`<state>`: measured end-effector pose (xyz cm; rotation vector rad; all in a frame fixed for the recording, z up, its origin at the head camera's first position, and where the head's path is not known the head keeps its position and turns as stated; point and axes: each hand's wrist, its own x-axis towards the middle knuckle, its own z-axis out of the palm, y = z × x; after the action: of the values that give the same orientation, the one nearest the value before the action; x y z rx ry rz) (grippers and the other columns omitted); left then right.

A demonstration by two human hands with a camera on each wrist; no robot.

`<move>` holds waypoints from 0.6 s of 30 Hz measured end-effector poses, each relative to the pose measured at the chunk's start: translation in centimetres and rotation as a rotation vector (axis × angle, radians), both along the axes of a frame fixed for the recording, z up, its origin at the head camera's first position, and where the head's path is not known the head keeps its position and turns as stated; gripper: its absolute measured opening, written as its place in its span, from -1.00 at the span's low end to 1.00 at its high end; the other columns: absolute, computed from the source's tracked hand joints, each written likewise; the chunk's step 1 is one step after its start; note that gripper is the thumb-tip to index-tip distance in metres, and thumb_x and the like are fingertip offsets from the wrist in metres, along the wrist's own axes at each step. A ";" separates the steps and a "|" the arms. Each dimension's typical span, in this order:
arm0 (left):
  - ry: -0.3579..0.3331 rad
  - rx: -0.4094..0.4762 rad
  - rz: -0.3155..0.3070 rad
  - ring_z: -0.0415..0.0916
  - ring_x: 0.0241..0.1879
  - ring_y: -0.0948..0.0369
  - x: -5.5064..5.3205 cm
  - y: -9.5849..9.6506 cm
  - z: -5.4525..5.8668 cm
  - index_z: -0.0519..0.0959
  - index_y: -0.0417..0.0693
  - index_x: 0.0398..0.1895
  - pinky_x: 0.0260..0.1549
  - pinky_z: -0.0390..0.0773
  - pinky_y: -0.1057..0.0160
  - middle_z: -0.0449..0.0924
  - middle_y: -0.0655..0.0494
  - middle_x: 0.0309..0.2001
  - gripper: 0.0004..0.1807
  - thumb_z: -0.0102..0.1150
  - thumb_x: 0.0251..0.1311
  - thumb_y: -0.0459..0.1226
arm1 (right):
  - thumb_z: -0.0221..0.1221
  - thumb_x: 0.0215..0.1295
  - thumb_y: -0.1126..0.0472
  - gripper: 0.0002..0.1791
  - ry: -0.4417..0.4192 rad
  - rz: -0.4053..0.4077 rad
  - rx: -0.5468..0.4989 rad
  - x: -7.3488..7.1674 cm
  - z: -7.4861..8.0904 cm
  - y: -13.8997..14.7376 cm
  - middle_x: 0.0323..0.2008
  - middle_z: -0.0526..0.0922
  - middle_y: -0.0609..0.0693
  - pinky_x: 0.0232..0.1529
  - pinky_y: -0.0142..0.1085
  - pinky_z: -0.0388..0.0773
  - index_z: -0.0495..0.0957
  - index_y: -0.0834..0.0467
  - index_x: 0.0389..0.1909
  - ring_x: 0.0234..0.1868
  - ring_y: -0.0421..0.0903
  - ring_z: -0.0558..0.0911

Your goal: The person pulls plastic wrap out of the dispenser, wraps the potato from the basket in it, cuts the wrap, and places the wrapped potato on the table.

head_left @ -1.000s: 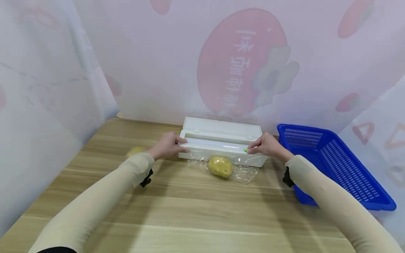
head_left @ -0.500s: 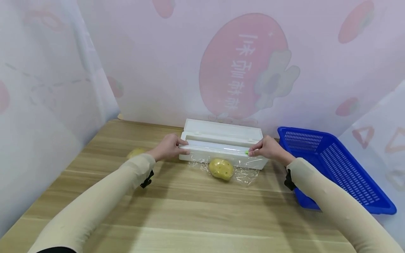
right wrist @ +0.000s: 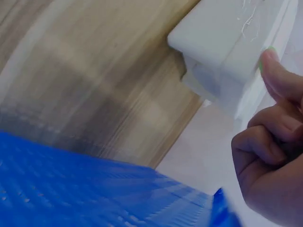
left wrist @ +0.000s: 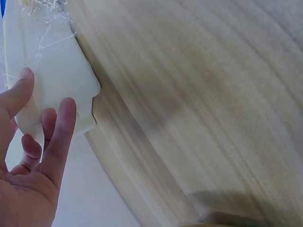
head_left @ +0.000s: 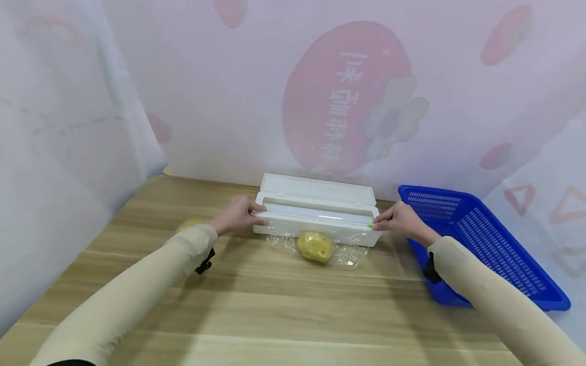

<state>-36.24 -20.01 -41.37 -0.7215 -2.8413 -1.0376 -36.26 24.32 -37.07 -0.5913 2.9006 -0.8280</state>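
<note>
A white cling film box (head_left: 339,235) lies at the back of the table, its lid (head_left: 320,188) raised and a pale roll (head_left: 302,211) inside. My left hand (head_left: 239,215) grips the box's left end, thumb and fingers at the front wall and rim; the left wrist view also shows this hand (left wrist: 42,146) at the end. At the right end, my right hand (head_left: 399,220) pinches a small green slider cutter (head_left: 370,224) on the front rim. Clear film (head_left: 350,254) hangs over the front wall, around and beside a potato (head_left: 315,247) close before the box.
A blue perforated basket (head_left: 496,249) stands on the right, near my right forearm. Partly behind my left wrist is another yellow, potato-like thing (head_left: 189,223). A printed cloth (head_left: 220,101) hangs right behind the wooden table (head_left: 274,315).
My right hand has slid the green slider cutter rightward along the box's front rim to near its right end. My left hand keeps its grip on the left end.
</note>
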 end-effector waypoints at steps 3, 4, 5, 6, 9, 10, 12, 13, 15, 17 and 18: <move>-0.007 -0.003 0.008 0.37 -0.48 0.17 -0.1 -0.3 0.3 0.67 -0.27 -0.03 -0.48 0.44 0.23 0.68 -0.09 -0.12 -0.54 0.50 0.04 -0.19 | 0.41 0.15 0.22 -0.85 -0.016 0.006 0.002 0.0 0.2 0.2 -0.29 0.74 0.11 -0.41 -0.25 0.39 0.78 0.23 -0.31 -0.50 -0.18 0.47; -0.012 -0.007 0.013 0.38 -0.48 0.17 -0.2 -0.4 0.4 0.67 -0.26 -0.03 -0.47 0.45 0.22 0.68 -0.09 -0.12 -0.54 0.50 0.04 -0.18 | 0.41 0.16 0.22 -0.84 -0.019 0.004 0.002 0.0 0.3 0.1 -0.28 0.74 0.12 -0.40 -0.25 0.40 0.78 0.23 -0.30 -0.49 -0.17 0.48; -0.014 -0.012 0.011 0.37 -0.48 0.17 -0.2 -0.4 0.4 0.66 -0.27 -0.02 -0.47 0.45 0.21 0.68 -0.10 -0.11 -0.53 0.49 0.04 -0.18 | 0.41 0.16 0.22 -0.84 -0.017 -0.002 0.003 0.0 0.4 0.1 -0.29 0.74 0.13 -0.41 -0.24 0.39 0.78 0.23 -0.30 -0.52 -0.16 0.46; -0.019 -0.014 0.011 0.37 -0.49 0.18 -0.3 -0.5 0.5 0.66 -0.26 -0.01 -0.47 0.45 0.22 0.68 -0.09 -0.13 -0.53 0.49 0.05 -0.18 | 0.41 0.16 0.22 -0.84 -0.015 -0.020 0.006 0.1 0.5 0.2 -0.31 0.74 0.12 -0.40 -0.24 0.38 0.78 0.24 -0.29 -0.52 -0.15 0.45; -0.023 -0.015 0.009 0.34 -0.54 0.19 -0.3 -0.6 0.6 0.65 -0.27 0.01 -0.50 0.44 0.22 0.66 -0.06 -0.23 -0.51 0.48 0.06 -0.17 | 0.41 0.16 0.24 -0.82 -0.014 -0.073 0.007 0.2 0.5 0.4 -0.33 0.74 0.13 -0.41 -0.23 0.35 0.77 0.26 -0.27 -0.53 -0.13 0.42; -0.022 -0.017 0.011 0.33 -0.55 0.19 -0.3 -0.8 0.6 0.65 -0.28 0.01 -0.51 0.44 0.22 0.66 -0.06 -0.24 -0.51 0.48 0.06 -0.17 | 0.41 0.16 0.24 -0.82 -0.013 -0.082 0.007 0.2 0.5 0.4 -0.34 0.74 0.13 -0.41 -0.23 0.35 0.77 0.26 -0.26 -0.52 -0.13 0.43; -0.026 -0.015 0.011 0.31 -0.56 0.20 -0.1 -1.0 0.7 0.64 -0.30 0.01 -0.53 0.43 0.23 0.66 -0.08 -0.23 -0.51 0.48 0.07 -0.18 | 0.41 0.16 0.24 -0.81 -0.015 -0.099 0.007 0.0 0.5 0.3 -0.35 0.74 0.13 -0.40 -0.23 0.36 0.76 0.27 -0.25 -0.50 -0.11 0.44; -0.029 -0.014 0.014 0.32 -0.55 0.19 -0.1 -1.1 0.8 0.64 -0.30 0.01 -0.51 0.44 0.22 0.67 -0.10 -0.19 -0.51 0.48 0.06 -0.18 | 0.41 0.16 0.25 -0.81 -0.020 -0.103 0.003 0.0 0.5 0.2 -0.34 0.74 0.14 -0.40 -0.23 0.37 0.76 0.27 -0.25 -0.50 -0.11 0.45; -0.035 -0.009 0.024 0.34 -0.53 0.18 0.0 -1.2 0.8 0.65 -0.28 0.00 -0.49 0.45 0.22 0.67 -0.11 -0.09 -0.52 0.48 0.06 -0.18 | 0.40 0.16 0.25 -0.81 -0.023 -0.105 0.007 0.0 0.6 -0.1 -0.35 0.74 0.14 -0.39 -0.23 0.38 0.76 0.28 -0.25 -0.48 -0.10 0.47; -0.041 -0.010 0.038 0.34 -0.52 0.17 0.1 -1.3 0.7 0.66 -0.25 0.01 -0.48 0.43 0.21 0.67 -0.08 -0.07 -0.52 0.48 0.06 -0.16 | 0.40 0.16 0.26 -0.80 -0.021 -0.109 0.016 0.2 0.8 -0.5 -0.35 0.74 0.14 -0.38 -0.22 0.41 0.75 0.30 -0.25 -0.46 -0.09 0.49; -0.040 -0.012 0.044 0.34 -0.51 0.17 0.1 -1.3 0.7 0.66 -0.24 0.02 -0.48 0.43 0.22 0.68 -0.07 -0.08 -0.52 0.48 0.06 -0.16 | 0.40 0.15 0.26 -0.80 -0.020 -0.113 0.020 0.3 1.0 -0.7 -0.37 0.74 0.13 -0.38 -0.21 0.41 0.75 0.31 -0.26 -0.47 -0.09 0.48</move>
<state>-36.10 -21.34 -40.68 -0.6435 -2.8855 -1.0414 -35.93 23.66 -36.09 -0.4178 2.9440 -0.8107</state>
